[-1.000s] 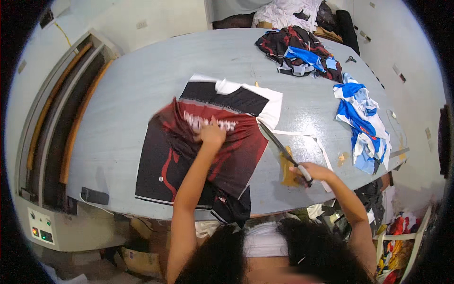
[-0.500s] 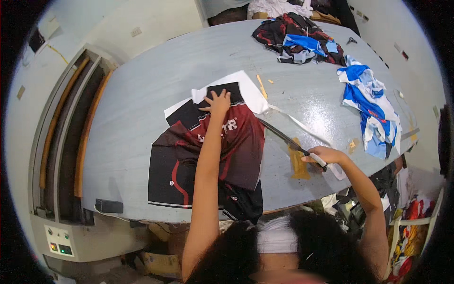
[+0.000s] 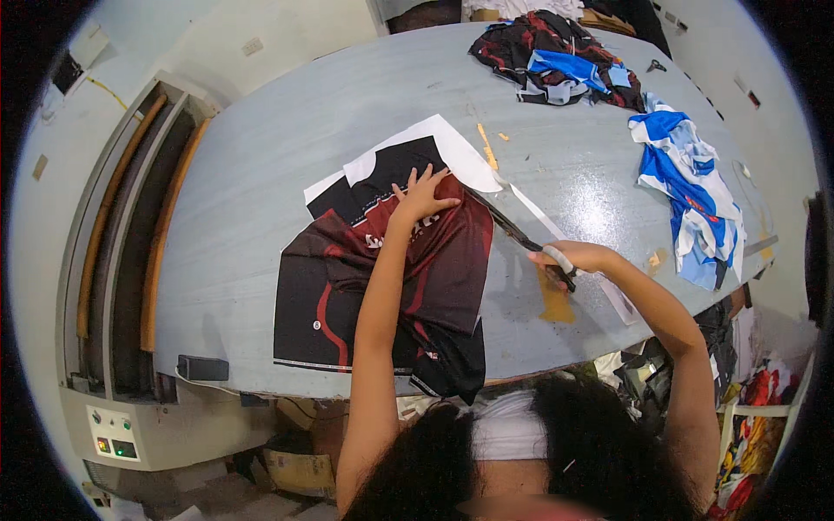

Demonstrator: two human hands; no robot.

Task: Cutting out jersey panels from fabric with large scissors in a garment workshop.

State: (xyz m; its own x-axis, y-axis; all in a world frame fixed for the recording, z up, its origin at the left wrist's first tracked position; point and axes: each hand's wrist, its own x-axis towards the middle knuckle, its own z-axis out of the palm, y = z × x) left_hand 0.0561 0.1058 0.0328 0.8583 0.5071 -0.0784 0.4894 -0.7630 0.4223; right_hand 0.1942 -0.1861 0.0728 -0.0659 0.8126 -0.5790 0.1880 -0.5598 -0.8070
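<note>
The grey tabletop [image 3: 234, 226] carries a rumpled black-and-red printed cloth [image 3: 452, 282] around the middle, a white strip [image 3: 536, 211] to its right, a dark heap of fabric [image 3: 512, 52] at the far right, blue-and-white fabric [image 3: 686, 178] along the right, and a black box [image 3: 203, 369] at the near left.

We record bright indoor light, with dimmer zones beneath the grey table [image 3: 261, 174]. We note a white glare patch on its surface, right of centre, and a soft shadow behind the black box [image 3: 202, 369]. Fisheye distortion bows the table edges; black vignetting rings the frame; we find smooth blur at the lower edge
</note>
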